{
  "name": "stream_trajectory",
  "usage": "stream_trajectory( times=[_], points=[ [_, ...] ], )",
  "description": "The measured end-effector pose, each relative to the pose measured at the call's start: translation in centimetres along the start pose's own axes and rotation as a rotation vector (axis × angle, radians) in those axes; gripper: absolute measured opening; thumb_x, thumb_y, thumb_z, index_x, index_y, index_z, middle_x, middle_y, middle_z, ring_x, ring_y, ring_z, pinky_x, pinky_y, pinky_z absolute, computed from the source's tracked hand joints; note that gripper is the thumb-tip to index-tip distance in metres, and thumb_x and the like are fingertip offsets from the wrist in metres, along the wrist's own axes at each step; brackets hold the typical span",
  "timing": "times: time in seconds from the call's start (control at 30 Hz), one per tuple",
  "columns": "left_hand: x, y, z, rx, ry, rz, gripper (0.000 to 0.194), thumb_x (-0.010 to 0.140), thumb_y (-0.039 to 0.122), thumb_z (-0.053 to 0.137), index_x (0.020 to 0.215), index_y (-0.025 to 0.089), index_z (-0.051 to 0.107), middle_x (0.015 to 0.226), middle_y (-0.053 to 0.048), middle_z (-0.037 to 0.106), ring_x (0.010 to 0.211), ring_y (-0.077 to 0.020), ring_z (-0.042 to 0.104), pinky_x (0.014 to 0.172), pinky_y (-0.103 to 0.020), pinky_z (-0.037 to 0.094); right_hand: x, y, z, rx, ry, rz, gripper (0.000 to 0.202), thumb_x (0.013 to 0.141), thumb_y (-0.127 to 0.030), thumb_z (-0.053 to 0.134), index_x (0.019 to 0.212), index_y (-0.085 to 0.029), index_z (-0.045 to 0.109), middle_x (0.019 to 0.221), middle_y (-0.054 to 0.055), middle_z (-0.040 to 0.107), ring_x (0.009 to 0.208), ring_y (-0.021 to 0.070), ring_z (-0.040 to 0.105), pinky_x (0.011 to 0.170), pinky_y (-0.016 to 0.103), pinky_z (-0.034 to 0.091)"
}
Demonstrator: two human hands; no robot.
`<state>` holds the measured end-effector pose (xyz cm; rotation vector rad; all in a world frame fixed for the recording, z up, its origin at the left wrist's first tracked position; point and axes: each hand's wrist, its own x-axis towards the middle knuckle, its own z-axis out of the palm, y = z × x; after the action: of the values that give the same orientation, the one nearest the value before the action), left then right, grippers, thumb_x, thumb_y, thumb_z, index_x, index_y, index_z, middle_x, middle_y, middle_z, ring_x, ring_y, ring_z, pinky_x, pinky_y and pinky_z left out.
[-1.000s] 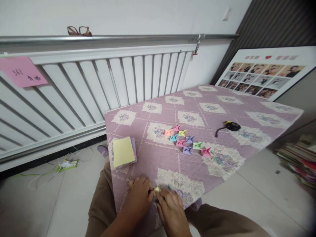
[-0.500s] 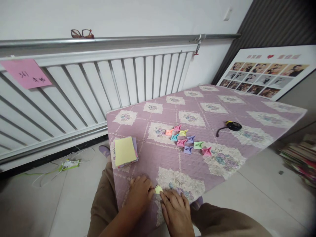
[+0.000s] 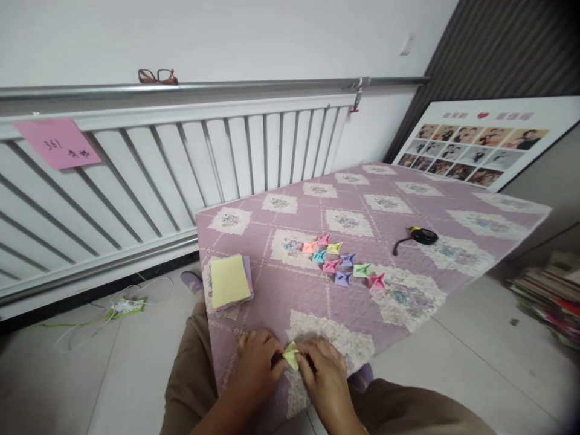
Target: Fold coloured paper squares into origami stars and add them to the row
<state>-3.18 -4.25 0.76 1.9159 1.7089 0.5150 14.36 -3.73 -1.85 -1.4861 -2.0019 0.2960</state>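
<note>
A small folded piece of yellow paper (image 3: 290,355) is between my two hands at the near edge of the table. My left hand (image 3: 259,361) pinches its left corner. On its right side, my right hand (image 3: 324,370) grips it between thumb and fingers. Beyond my left hand lies a stack of square paper (image 3: 230,281) with a yellow sheet on top. Several small folded paper pieces (image 3: 331,266) in pink, orange, blue, purple, green and yellow stand grouped near the middle of the floral tablecloth (image 3: 281,296).
A black and yellow coiled object (image 3: 423,235) lies to the right on the table. Behind are a white radiator (image 3: 235,151), glasses (image 3: 157,77) on a pipe and a photo board (image 3: 480,145). A power strip (image 3: 128,307) sits on the floor at left.
My right hand has gone from lying flatter beside the yellow paper to gripping it. The paper is now lifted and shows more of its folded shape. The view has shifted slightly.
</note>
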Motion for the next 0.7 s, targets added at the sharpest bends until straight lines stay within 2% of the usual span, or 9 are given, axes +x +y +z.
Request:
stream_trajectory(
  times=[0.2, 0.47, 0.7],
  points=[
    [-0.2, -0.3, -0.1, -0.038, 0.006, 0.073, 0.012, 0.084, 0.018, 0.064, 0.091, 0.026, 0.067, 0.099, 0.001, 0.065, 0.099, -0.0206, 0.054, 0.093, -0.039, 0.028, -0.5, 0.1, -0.2, -0.012, -0.023, -0.041, 0.017, 0.079, -0.014, 0.065, 0.087, -0.029, 0.067, 0.094, 0.001, 0.07, 0.093, 0.0262, 0.062, 0.08, 0.039, 0.041],
    [0.6, 0.5, 0.5, 0.031, 0.02, 0.108, 0.014, 0.088, 0.016, 0.057, 0.082, 0.022, 0.067, 0.091, -0.001, 0.065, 0.093, -0.0211, 0.054, 0.089, -0.039, 0.03, 0.5, 1.5, -0.4, 0.051, -0.12, -0.105, 0.01, 0.083, -0.019, 0.066, 0.082, -0.028, 0.067, 0.089, 0.001, 0.068, 0.087, 0.0233, 0.062, 0.078, 0.038, 0.042],
    [0.5, 0.9, -0.7, -0.249, -0.011, 0.142, 0.012, 0.086, 0.014, 0.053, 0.08, 0.019, 0.062, 0.086, -0.001, 0.061, 0.081, -0.0164, 0.056, 0.072, -0.028, 0.037, 1.6, 0.8, -2.5, 0.345, -0.242, -0.073, 0.013, 0.088, -0.018, 0.057, 0.076, -0.024, 0.061, 0.077, 0.001, 0.063, 0.077, 0.0196, 0.061, 0.069, 0.03, 0.046]
  ],
)
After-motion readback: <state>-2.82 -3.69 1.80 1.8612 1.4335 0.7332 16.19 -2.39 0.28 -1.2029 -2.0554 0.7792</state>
